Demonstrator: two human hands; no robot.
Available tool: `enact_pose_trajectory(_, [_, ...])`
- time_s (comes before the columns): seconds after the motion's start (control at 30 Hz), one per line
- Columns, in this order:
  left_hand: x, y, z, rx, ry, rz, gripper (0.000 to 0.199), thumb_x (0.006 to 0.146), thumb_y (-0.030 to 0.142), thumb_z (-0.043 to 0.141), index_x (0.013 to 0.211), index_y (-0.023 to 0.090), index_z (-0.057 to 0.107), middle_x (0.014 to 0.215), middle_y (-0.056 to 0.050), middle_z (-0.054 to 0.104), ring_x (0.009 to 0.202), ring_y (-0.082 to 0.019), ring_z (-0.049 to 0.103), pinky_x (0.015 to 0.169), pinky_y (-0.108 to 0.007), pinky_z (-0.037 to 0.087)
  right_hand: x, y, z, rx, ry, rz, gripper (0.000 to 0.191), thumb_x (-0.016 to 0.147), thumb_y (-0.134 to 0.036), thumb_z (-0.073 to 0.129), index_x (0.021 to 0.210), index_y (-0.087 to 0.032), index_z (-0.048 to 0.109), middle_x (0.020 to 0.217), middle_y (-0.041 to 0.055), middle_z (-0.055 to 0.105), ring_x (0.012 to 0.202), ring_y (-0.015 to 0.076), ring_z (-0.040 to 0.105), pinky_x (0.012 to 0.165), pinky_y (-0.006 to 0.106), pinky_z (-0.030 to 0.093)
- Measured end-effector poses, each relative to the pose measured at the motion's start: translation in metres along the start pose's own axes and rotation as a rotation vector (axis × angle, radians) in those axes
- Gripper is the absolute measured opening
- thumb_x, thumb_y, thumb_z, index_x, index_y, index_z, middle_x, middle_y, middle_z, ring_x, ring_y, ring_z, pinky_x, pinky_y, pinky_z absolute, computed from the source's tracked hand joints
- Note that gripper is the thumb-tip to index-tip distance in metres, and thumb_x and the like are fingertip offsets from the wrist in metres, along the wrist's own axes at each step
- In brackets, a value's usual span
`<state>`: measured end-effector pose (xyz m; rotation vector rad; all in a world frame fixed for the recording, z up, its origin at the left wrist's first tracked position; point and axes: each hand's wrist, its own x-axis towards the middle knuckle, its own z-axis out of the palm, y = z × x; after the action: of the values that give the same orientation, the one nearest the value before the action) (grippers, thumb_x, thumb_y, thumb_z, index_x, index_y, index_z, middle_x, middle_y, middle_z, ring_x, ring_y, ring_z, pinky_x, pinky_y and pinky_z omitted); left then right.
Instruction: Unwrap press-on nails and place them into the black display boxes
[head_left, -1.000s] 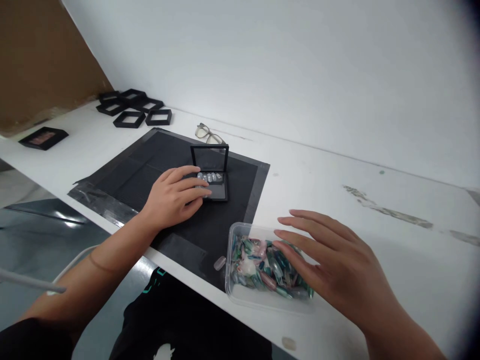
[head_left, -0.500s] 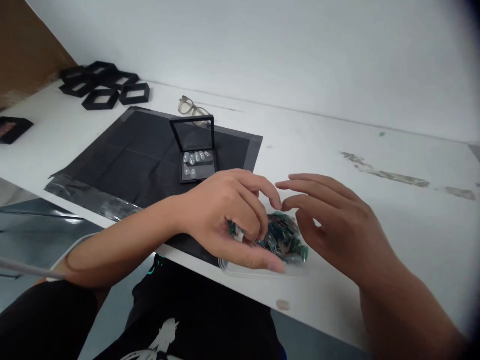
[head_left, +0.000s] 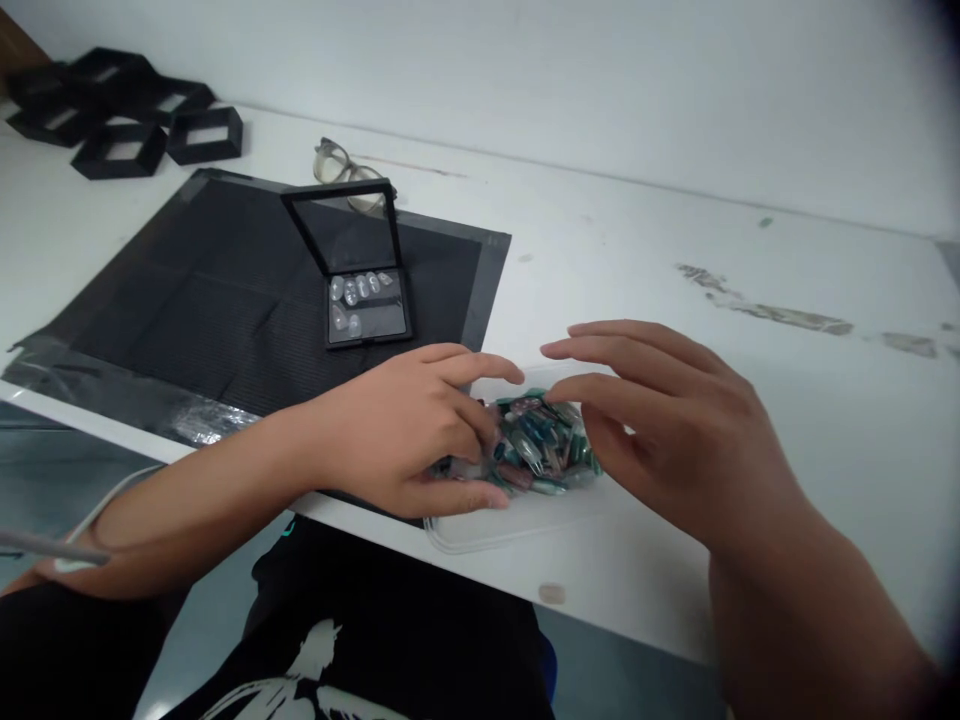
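A clear shallow plastic tray (head_left: 480, 528) holds a heap of glossy green, teal and brownish press-on nails (head_left: 536, 440). My left hand (head_left: 409, 430) is over the tray's left side, index finger and thumb stretched apart, the other fingers bent down at the heap. Bits of green show below its palm; whether they touch the palm I cannot tell. On the heap's right side, my right hand (head_left: 664, 420) hovers with fingers apart and slightly curved, nothing visible in them. Behind my left hand stands an open black display case (head_left: 367, 335) with several clear, pale nails (head_left: 364, 287) in it.
The case rests on a black mat (head_left: 247, 270) taped to the white table (head_left: 637, 260). Eyeglasses (head_left: 334, 162) lie behind the case. Several black frames (head_left: 120, 150) are grouped at the back left. A white wall (head_left: 525, 90) borders the table's far side.
My hands have parted: their index fingertips were close together and now a gap lies between them. My left hand has drawn left, uncovering more of the nails. The view has shifted.
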<state>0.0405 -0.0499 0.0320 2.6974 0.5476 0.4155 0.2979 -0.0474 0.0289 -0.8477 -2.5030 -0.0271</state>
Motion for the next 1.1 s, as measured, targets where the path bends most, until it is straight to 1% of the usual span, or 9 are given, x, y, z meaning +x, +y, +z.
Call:
enact_pose_trajectory(0.13, [-0.001,-0.005,-0.002,-0.083,0.078,0.026,0.02,0.089,0.03,0.064,0.073,0.021,0.073,0.084,0.0,0.078,0.12,-0.026,0.061,0.104,-0.039,0.045,0.003,-0.006,-0.008,0.05,0.078,-0.045,0.031,0.078,0.007,0.057,0.083,-0.023,0.061,0.098,0.0052,0.074,0.108,0.0283,0.068,0.083,0.042,0.057])
enact_pose_trajectory(0.23, [0.0,-0.007,-0.003,-0.113,0.095,0.039,0.021,0.086,0.028,0.064,0.066,0.021,0.069,0.078,0.0,0.075,0.107,-0.024,0.063,0.096,-0.038,0.047,0.002,-0.013,-0.013,0.065,0.081,-0.041,0.03,0.076,0.007,0.055,0.073,-0.023,0.058,0.082,0.0033,0.067,0.087,0.0229,0.066,0.07,0.036,0.053])
enact_pose_trajectory(0.37, [0.003,-0.006,0.002,-0.109,0.071,0.052,0.024,0.08,0.019,0.061,0.056,0.019,0.061,0.076,0.0,0.074,0.103,-0.024,0.063,0.086,-0.036,0.045,-0.001,-0.021,-0.015,0.084,-0.025,0.01,0.024,0.079,0.0,0.053,0.074,-0.021,0.062,0.075,0.001,0.065,0.065,0.0143,0.058,0.055,0.029,0.041])
enact_pose_trajectory(0.5, [0.004,-0.005,0.008,-0.069,0.068,0.056,0.019,0.075,0.019,0.06,0.056,0.019,0.06,0.078,0.001,0.075,0.097,-0.023,0.064,0.075,-0.036,0.04,-0.002,-0.028,-0.012,0.055,-0.204,0.078,0.017,0.087,-0.014,0.054,0.083,-0.021,0.069,0.072,-0.0003,0.066,0.056,0.0134,0.054,0.048,0.03,0.031])
enact_pose_trajectory(0.67, [0.005,-0.006,0.013,-0.033,0.081,0.064,0.019,0.075,0.02,0.057,0.055,0.019,0.058,0.074,0.002,0.074,0.086,-0.019,0.064,0.072,-0.036,0.038,-0.001,-0.029,-0.003,-0.038,-0.347,0.077,0.015,0.092,-0.025,0.061,0.08,-0.022,0.069,0.076,0.0001,0.07,0.061,0.0181,0.063,0.049,0.031,0.029])
enact_pose_trajectory(0.83, [0.005,-0.006,0.013,-0.05,0.084,0.054,0.02,0.075,0.021,0.056,0.054,0.02,0.056,0.074,0.001,0.075,0.087,-0.019,0.064,0.074,-0.036,0.038,0.001,-0.023,-0.001,0.011,-0.465,0.248,0.011,0.09,-0.022,0.063,0.083,-0.024,0.072,0.075,-0.0009,0.071,0.064,0.0191,0.065,0.05,0.029,0.035])
enact_pose_trajectory(0.97, [0.005,-0.006,0.013,-0.076,0.08,0.04,0.018,0.076,0.022,0.058,0.058,0.02,0.06,0.078,0.001,0.076,0.089,-0.018,0.064,0.077,-0.035,0.038,0.001,-0.018,-0.003,0.104,-0.427,0.247,0.016,0.09,-0.016,0.06,0.091,-0.024,0.074,0.08,-0.0014,0.076,0.065,0.0182,0.068,0.051,0.029,0.043])
enact_pose_trajectory(1.03, [0.005,-0.006,0.013,-0.076,0.083,0.035,0.019,0.079,0.023,0.057,0.061,0.02,0.062,0.079,0.001,0.076,0.09,-0.018,0.064,0.08,-0.036,0.039,0.0,-0.017,-0.004,0.145,-0.336,0.207,0.019,0.091,-0.014,0.058,0.095,-0.024,0.074,0.087,-0.0006,0.078,0.073,0.019,0.072,0.056,0.03,0.05])
enact_pose_trajectory(1.1, [0.005,-0.005,0.013,-0.068,0.096,0.035,0.021,0.082,0.025,0.056,0.064,0.02,0.064,0.078,0.001,0.076,0.089,-0.018,0.064,0.084,-0.036,0.039,0.0,-0.017,-0.006,0.165,-0.194,0.156,0.021,0.092,-0.011,0.057,0.099,-0.023,0.072,0.098,0.0017,0.078,0.084,0.0193,0.074,0.065,0.031,0.055])
